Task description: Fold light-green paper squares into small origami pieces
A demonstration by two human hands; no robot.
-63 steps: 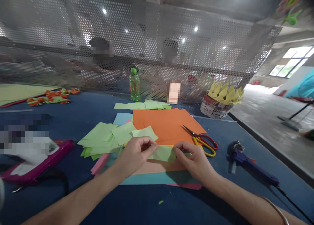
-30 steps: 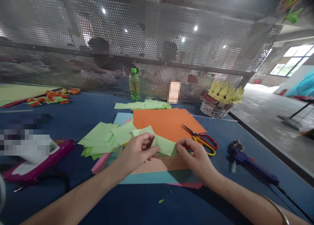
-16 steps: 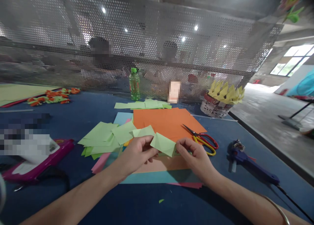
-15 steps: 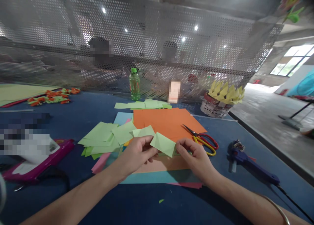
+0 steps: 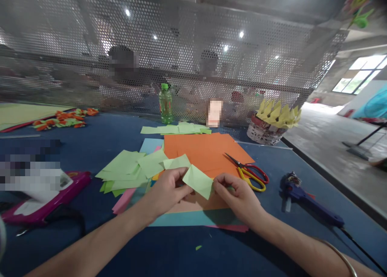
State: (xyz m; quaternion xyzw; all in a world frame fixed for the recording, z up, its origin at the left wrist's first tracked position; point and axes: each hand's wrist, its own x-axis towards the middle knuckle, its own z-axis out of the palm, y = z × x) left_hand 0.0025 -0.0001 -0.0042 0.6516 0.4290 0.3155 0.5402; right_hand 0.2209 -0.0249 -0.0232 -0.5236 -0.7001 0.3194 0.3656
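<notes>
A small light green piece of paper [image 5: 198,181] is held up between my two hands, tilted so one corner points down toward me. My left hand [image 5: 169,190] pinches its left side between thumb and fingers. At its right edge, my right hand [image 5: 234,192] pinches with thumb and forefinger. Below them lies a stack of coloured sheets, with an orange sheet [image 5: 202,148] on top at the back. Several green paper pieces [image 5: 123,166] are piled left of my hands. Scissors [image 5: 249,174] with red and yellow handles rest partly on the orange sheet, right of centre.
A blue glue gun [image 5: 314,204] with a cord lies at right. Behind stand a green bottle [image 5: 165,103] and a basket [image 5: 264,130] with yellow paper points. More green strips [image 5: 178,128] lie at the back. At left are a magenta device [image 5: 57,198] and orange-green paper pieces [image 5: 66,119].
The green paper has shifted slightly left and tilted more, its lower corner dropping. My right hand has moved a little left and down with it; my left hand has barely moved.
</notes>
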